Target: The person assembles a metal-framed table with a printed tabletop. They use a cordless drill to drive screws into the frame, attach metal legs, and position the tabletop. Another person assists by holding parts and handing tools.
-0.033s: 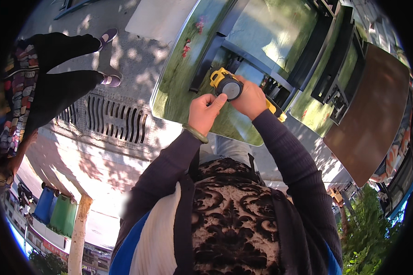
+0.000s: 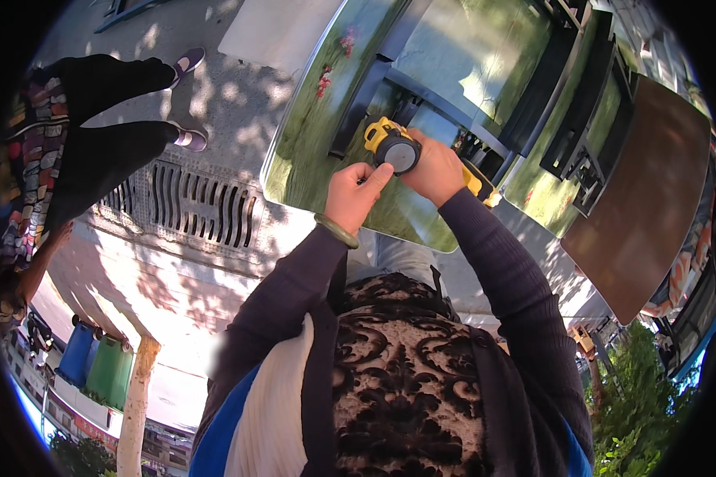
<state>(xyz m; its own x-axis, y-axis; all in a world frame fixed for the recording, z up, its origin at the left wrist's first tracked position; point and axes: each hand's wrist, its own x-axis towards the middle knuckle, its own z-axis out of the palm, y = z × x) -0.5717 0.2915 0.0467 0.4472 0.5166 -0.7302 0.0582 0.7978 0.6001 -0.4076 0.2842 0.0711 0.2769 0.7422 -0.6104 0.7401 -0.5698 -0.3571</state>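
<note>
Head view: between the picture just before and this one, nothing has visibly shifted. Both your hands sit on the tool (image 2: 391, 145) in the same places, so the work on it stands where it was.

The tool is yellow and black with a round dark grey end. It is held over the near part of the glossy green panel (image 2: 310, 151), just in front of the panel's dark frame (image 2: 422, 87).

Your right hand (image 2: 437, 168) is wrapped around the tool's body, fingers closed tight on it. Your left hand (image 2: 352, 195) is curled, with its thumb and fingertips pressed against the round end. A green bangle (image 2: 336, 230) sits on that wrist.

A brown board (image 2: 644, 207) lies to the right of the panel. To the panel's left a drain grate (image 2: 191, 203) is set in the pavement, and beyond it stands another person in dark trousers (image 2: 103, 119).

Containers: well down and to the left of the panel stand a blue bin (image 2: 77, 355) and a green bin (image 2: 110, 372). You cannot tell what is in them from here.
</note>
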